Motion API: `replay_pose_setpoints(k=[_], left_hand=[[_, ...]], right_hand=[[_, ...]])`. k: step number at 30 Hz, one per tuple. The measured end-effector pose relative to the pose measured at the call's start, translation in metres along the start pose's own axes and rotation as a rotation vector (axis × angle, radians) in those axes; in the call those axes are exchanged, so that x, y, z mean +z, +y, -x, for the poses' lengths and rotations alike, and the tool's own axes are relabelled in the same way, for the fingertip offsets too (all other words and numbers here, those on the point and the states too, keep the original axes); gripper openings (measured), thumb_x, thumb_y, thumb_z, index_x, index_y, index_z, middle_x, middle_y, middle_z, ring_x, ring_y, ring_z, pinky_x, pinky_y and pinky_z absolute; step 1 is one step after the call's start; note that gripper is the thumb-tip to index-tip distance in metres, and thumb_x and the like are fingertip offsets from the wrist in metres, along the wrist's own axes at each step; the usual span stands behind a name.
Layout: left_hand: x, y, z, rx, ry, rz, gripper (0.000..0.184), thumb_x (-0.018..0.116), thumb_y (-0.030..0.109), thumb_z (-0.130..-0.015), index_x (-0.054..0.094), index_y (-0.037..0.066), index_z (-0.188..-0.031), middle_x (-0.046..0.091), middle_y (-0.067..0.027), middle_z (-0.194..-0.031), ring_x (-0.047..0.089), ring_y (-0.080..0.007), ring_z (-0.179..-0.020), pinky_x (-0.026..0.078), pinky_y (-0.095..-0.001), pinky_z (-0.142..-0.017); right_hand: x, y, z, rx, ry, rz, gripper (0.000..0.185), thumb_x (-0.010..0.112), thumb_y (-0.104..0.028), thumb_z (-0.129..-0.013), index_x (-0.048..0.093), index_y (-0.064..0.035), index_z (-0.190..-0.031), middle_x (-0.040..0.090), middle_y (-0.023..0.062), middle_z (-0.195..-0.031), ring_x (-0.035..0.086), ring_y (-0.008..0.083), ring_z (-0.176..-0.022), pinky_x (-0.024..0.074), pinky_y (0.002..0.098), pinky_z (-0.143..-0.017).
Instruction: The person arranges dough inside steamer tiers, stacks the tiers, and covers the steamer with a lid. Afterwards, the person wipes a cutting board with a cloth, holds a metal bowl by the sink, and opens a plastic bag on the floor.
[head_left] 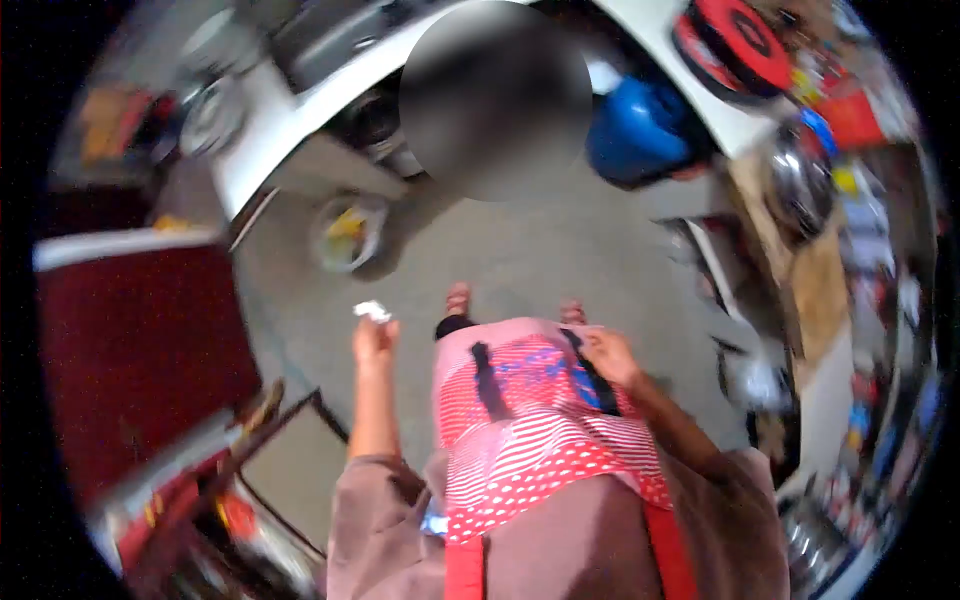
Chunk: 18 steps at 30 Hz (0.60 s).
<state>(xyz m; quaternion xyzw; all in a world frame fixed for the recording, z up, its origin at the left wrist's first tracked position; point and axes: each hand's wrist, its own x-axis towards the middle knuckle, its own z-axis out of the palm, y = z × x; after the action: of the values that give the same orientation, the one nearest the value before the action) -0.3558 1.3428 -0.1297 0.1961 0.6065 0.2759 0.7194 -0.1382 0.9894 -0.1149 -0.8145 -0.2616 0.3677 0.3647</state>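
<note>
My left hand [374, 343] is closed around a small crumpled white piece [372, 311], perhaps paper or tissue, which sticks out above the fingers. It is held out over the floor, left of my body. My right hand [610, 357] hangs beside the right edge of the apron [540, 405], close to a black strip on it. Its fingers look bent, but blur hides whether they grip anything. The apron is red and white, with stripes, dots and a blue pattern.
A bin [350, 232] with yellow scraps stands on the floor ahead to the left. Beneath the white counter [330, 110] is a blue container [640, 130]. A dark red panel [140, 360] lies left; crowded shelves [825, 290] run along the right. A blurred patch covers the top middle.
</note>
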Motion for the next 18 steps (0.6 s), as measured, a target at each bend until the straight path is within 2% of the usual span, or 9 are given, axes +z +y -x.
replay_pose_setpoints(k=[2,3,4,5,6,8,11,14,18], left_hand=[[-0.024,0.032,-0.048,-0.017,-0.110,-0.024,0.018,0.052,0.022,-0.081,0.053,0.006,-0.090,0.055,-0.0028,-0.074,0.052,-0.0148,-0.061,0.043,-0.0262,-0.049],[-0.050,0.044,-0.111,-0.075,-0.216,-0.041,0.019,0.053,0.021,-0.080,0.053,0.006,-0.091,0.056,-0.0023,-0.075,0.051,-0.0141,-0.061,0.040,-0.0258,-0.047],[-0.046,0.061,-0.125,-0.062,-0.155,-0.032,0.017,0.053,0.021,-0.080,0.054,0.008,-0.092,0.057,-0.0017,-0.075,0.052,-0.0137,-0.062,0.038,-0.0266,-0.047],[-0.061,0.073,-0.162,-0.034,-0.213,-0.097,0.016,0.051,0.020,-0.081,0.054,0.010,-0.093,0.057,-0.0009,-0.079,0.053,-0.0141,-0.067,0.041,-0.0277,-0.054],[-0.059,0.089,-0.187,-0.099,-0.028,-0.128,0.017,0.050,0.022,-0.082,0.053,0.012,-0.095,0.057,0.0007,-0.083,0.053,-0.0146,-0.071,0.041,-0.0297,-0.066],[-0.079,0.107,-0.238,-0.085,-0.061,-0.131,0.016,0.049,0.028,-0.082,0.052,0.012,-0.085,0.056,0.0028,-0.073,0.051,-0.0113,-0.070,0.037,-0.0324,-0.076],[-0.062,0.135,-0.241,-0.197,-0.169,-0.312,0.018,0.048,0.030,-0.082,0.049,0.013,-0.079,0.051,0.0036,-0.063,0.049,-0.0089,-0.067,0.039,-0.0315,-0.070],[-0.021,0.134,-0.197,-0.186,0.020,-0.369,0.020,0.045,0.033,-0.084,0.046,0.014,-0.077,0.043,0.0039,-0.051,0.045,-0.0105,-0.051,0.040,-0.0298,-0.054],[-0.024,0.081,-0.178,-0.281,-0.141,-0.253,0.024,0.045,0.031,-0.085,0.039,0.014,-0.069,0.040,0.0021,-0.052,0.041,-0.0136,-0.049,0.037,-0.0292,-0.053]], right_hand=[[0.039,-0.010,0.005,0.144,-0.069,0.061,0.026,0.053,-0.025,-0.073,0.058,-0.0064,-0.091,0.059,0.0130,-0.081,0.056,0.0279,-0.070,0.0431,0.0374,-0.060],[0.034,-0.074,0.005,0.271,-0.032,0.150,0.025,0.052,-0.026,-0.073,0.059,-0.0083,-0.090,0.059,0.0113,-0.083,0.056,0.0280,-0.073,0.0438,0.0370,-0.063],[0.040,-0.102,0.007,0.250,-0.008,0.160,0.019,0.049,-0.014,-0.075,0.058,-0.0023,-0.087,0.058,0.0162,-0.083,0.056,0.0268,-0.076,0.0436,0.0335,-0.069],[0.065,-0.090,0.013,0.059,0.119,0.234,0.020,0.050,-0.016,-0.075,0.059,-0.0038,-0.088,0.058,0.0157,-0.082,0.056,0.0276,-0.077,0.0440,0.0341,-0.069],[0.066,-0.112,0.016,0.059,0.123,0.243,0.020,0.052,-0.016,-0.075,0.058,-0.0048,-0.090,0.058,0.0153,-0.083,0.056,0.0276,-0.079,0.0444,0.0338,-0.069],[0.070,-0.116,0.027,0.133,0.082,0.169,0.024,0.052,-0.016,-0.075,0.057,-0.0047,-0.096,0.058,0.0160,-0.088,0.056,0.0274,-0.083,0.0443,0.0321,-0.072],[0.084,-0.109,0.043,0.344,0.204,0.039,0.029,0.052,-0.020,-0.074,0.054,-0.0026,-0.098,0.058,0.0156,-0.087,0.056,0.0304,-0.080,0.0433,0.0346,-0.073],[0.094,-0.103,0.048,0.366,0.279,-0.117,0.030,0.053,-0.020,-0.074,0.053,-0.0003,-0.097,0.058,0.0152,-0.089,0.056,0.0289,-0.081,0.0434,0.0338,-0.073],[0.106,-0.105,0.051,0.328,0.263,-0.068,0.030,0.052,-0.019,-0.076,0.053,-0.0012,-0.099,0.057,0.0161,-0.093,0.056,0.0272,-0.084,0.0433,0.0335,-0.074]])
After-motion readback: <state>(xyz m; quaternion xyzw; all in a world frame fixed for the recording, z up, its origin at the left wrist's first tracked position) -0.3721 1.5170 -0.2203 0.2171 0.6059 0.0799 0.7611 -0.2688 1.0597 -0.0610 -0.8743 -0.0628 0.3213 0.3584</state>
